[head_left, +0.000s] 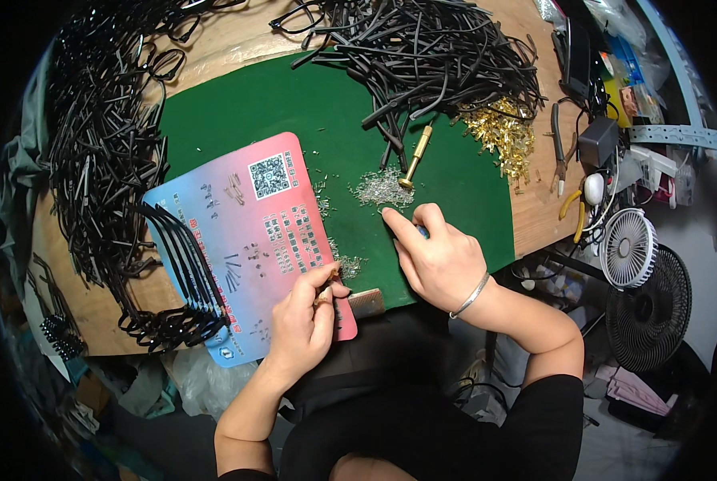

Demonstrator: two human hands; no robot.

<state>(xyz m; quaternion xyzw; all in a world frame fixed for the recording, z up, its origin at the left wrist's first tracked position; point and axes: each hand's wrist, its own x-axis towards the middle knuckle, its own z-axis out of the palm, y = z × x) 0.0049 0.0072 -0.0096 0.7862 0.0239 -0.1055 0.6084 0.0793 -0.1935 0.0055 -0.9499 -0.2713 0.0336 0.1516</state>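
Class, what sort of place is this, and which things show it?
Probably a small eyeglasses-assembly workshop, shown by a heap of black eyeglass arms, a pile of tiny silvery parts and a brass-coloured screwdriver.

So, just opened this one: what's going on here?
A person works bare-handed at a green mat. Their left hand, over the near right part of a pink-and-blue sheet, seems to pinch something too small to make out. The right hand points its index finger toward a pile of tiny silver pieces; something blue shows beneath it, mostly hidden. A brass-coloured tool lies by that pile. Beyond are gold-coloured pieces and a heap of slim black parts.
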